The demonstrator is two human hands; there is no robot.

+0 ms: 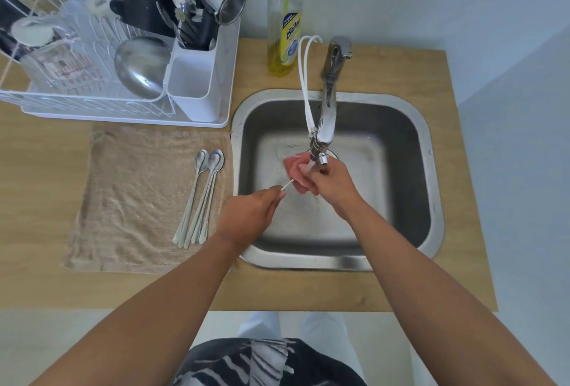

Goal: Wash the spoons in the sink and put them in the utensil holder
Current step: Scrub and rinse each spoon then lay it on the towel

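Over the steel sink [428, 151], my left hand [249, 216] pinches the handle end of a long spoon [288, 183]. My right hand [331, 183] wraps a pink cloth [294, 166] around the spoon's bowl end, which is hidden, right under the tap's spout [322, 157]. Several more long-handled spoons [203, 194] lie side by side on a beige towel [129, 200] left of the sink. The white utensil holder [194, 83] sits at the right end of the dish rack, with utensils standing in its rear part.
A white dish rack [92, 102] at the back left holds a steel bowl [142, 66], a glass jug, a black pot and a strainer. A dish-soap bottle [285, 22] stands behind the sink, left of the tap [331, 77]. The wooden counter ends close to the sink's right side.
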